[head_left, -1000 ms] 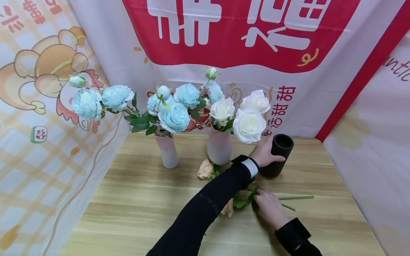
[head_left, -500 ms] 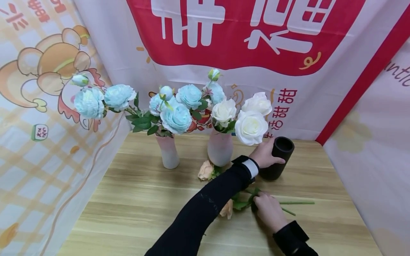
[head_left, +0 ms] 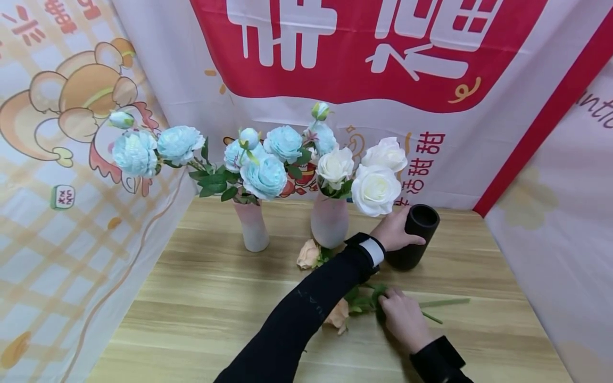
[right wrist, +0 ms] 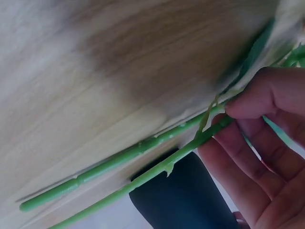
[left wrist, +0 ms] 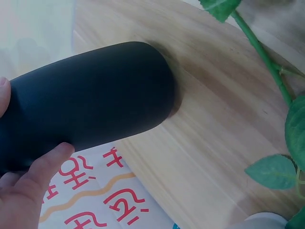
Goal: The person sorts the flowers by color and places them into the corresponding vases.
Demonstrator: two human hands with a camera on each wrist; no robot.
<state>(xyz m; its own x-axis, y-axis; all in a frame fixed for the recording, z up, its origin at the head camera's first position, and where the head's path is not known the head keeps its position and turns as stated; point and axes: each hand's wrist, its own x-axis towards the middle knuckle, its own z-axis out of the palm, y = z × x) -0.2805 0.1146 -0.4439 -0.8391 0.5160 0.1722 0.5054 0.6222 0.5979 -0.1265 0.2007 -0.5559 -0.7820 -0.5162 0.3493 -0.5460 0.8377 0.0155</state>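
Note:
A black cylindrical vase (head_left: 415, 239) stands upright on the table at the right in the head view. My left hand (head_left: 392, 231) holds its side, thumb across the front; in the left wrist view fingers (left wrist: 52, 162) lie along the black wall. Just nearer, my right hand (head_left: 404, 318) pinches a green flower stem (right wrist: 162, 167) between thumb and fingers. A second stem (right wrist: 109, 164) lies alongside it on the wood. Leaves and a peach rose (head_left: 338, 315) extend left of this hand, partly behind the left sleeve. Another peach rose (head_left: 308, 254) lies farther back.
Two pink-and-white vases stand at the back: one (head_left: 254, 231) with blue peonies (head_left: 263, 175), the other (head_left: 329, 223) with white roses (head_left: 375, 189). A printed cloth (head_left: 306, 80) hangs behind the wooden table (head_left: 201, 319). Cloth walls flank both sides.
The peach rose by my right hand has shifted and turned slightly, showing more beside the left sleeve. My left hand stays on the black vase. The head view has moved slightly.

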